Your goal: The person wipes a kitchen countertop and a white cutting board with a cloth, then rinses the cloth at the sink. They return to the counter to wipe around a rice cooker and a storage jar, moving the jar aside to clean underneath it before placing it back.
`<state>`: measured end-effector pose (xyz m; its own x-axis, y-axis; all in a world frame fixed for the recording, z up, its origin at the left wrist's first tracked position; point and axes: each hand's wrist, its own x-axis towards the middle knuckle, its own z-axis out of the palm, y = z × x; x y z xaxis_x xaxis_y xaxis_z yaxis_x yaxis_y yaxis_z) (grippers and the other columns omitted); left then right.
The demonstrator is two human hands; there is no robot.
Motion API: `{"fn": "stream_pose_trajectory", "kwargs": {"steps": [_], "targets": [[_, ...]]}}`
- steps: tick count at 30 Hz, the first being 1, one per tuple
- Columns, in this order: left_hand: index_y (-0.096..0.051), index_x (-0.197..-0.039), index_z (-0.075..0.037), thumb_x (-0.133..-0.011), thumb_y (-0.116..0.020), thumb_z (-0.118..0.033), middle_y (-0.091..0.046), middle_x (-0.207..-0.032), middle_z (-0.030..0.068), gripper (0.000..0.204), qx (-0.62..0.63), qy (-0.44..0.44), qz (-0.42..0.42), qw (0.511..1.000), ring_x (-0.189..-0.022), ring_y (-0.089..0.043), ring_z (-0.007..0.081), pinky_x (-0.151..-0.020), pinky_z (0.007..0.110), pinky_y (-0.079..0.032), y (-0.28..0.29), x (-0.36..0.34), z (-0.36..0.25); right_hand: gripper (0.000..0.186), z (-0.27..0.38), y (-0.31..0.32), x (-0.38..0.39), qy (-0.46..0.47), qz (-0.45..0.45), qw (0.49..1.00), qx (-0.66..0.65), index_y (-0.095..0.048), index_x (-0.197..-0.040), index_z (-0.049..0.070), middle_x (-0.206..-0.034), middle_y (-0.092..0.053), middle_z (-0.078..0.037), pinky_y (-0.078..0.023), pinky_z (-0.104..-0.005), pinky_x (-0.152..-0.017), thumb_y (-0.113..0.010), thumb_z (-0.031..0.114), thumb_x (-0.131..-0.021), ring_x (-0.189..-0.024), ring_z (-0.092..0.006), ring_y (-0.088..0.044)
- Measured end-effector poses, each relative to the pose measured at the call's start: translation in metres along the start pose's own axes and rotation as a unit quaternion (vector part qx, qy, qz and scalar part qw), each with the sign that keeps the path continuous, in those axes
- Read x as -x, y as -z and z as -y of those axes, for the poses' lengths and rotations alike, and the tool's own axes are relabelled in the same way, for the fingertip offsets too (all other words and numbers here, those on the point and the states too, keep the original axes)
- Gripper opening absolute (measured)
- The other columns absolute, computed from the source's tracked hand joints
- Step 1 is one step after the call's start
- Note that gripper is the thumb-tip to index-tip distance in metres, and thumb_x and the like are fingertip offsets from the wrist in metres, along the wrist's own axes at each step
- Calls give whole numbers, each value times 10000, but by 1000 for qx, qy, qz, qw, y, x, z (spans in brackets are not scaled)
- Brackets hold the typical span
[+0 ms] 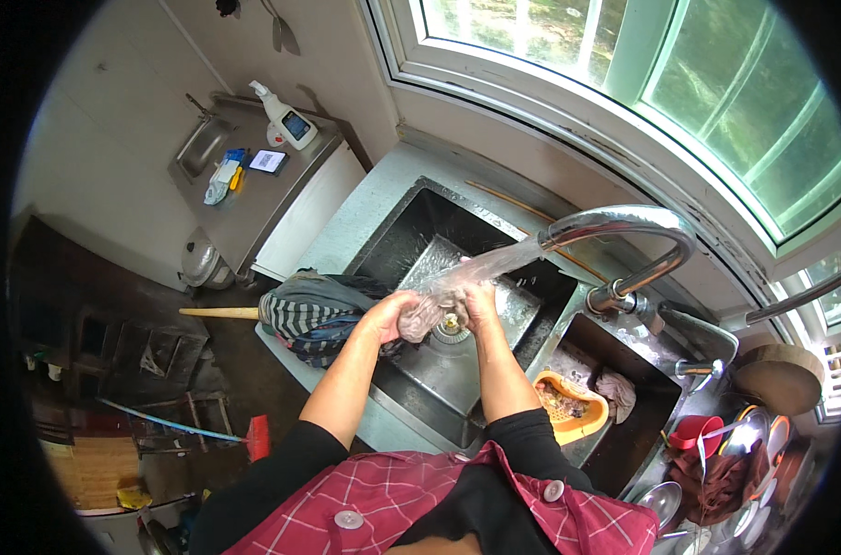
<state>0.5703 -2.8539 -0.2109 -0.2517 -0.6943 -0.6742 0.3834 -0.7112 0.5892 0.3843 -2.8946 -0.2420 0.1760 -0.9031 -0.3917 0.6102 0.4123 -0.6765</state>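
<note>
Head view: one wet, greyish cloth [420, 319] is gripped by two hands, the left hand [390, 315] and the right hand [481, 305], over the larger basin [439, 381] of two, beneath one curved tap [668, 222] from which one stream of water [494, 263] is poured. One orange basket [582, 427] and one crumpled rag [616, 396] are held in the smaller basin [644, 435]; one striped bundle [300, 310] is seen at the table's [342, 248] left edge.

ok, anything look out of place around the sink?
Yes: left of the left hand, a wooden stick juts from the striped cloth bundle past the counter edge; odd, since it overhangs the floor.
</note>
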Motion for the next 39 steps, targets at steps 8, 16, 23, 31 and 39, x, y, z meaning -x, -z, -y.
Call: {"fn": "stream_pose_trajectory", "kwargs": {"steps": [8, 16, 23, 31, 39], "targets": [[-585, -1123, -50, -854, -467, -661, -583, -1169, 180, 678, 236, 2, 102, 966, -1054, -575, 333, -906, 476, -464, -69, -19, 9, 433, 13, -68, 101, 413, 89, 692, 585, -657, -1074, 199, -927, -623, -65, -498, -382, -732, -660, 70, -661, -845, -272, -577], [-596, -1061, -1, -923, -514, -292, -650, -1023, 133, 333, 241, -139, -66, 958, -936, -632, 217, -820, 350, -522, -77, -84, 56, 369, 9, -28, 24, 138, -204, 784, 570, -713, -809, 82, -762, -669, -177, -509, -464, -712, -643, 437, -735, -780, -383, -648], [-619, -950, -33, -886, -516, -252, -658, -887, 121, 249, 248, -91, 262, 928, -767, -645, 258, -709, 376, -536, -19, -78, 48, 258, -6, -55, 67, 280, -132, 751, 583, -674, -727, 83, -808, -633, -145, -492, -480, -711, -619, 334, -738, -810, -373, -594], [-602, -984, -23, -893, -437, -250, -651, -929, 115, 295, 179, -107, -88, 974, -764, -637, 226, -664, 379, -534, -120, -52, 25, 418, 49, -22, 8, -12, -209, 826, 523, -696, -876, 44, -982, -666, -221, -478, -468, -835, -613, 443, -783, -999, -386, -617], [-373, -1352, 41, -914, -390, -609, -458, -1362, 216, 785, 257, -97, 75, 959, -1272, -435, 361, -1067, 499, -330, -50, -17, 8, 269, 18, 11, -8, 130, -71, 959, 243, -642, -1020, 21, -981, -667, -219, -508, -367, -789, -501, 197, -874, -894, -303, -665]]}}
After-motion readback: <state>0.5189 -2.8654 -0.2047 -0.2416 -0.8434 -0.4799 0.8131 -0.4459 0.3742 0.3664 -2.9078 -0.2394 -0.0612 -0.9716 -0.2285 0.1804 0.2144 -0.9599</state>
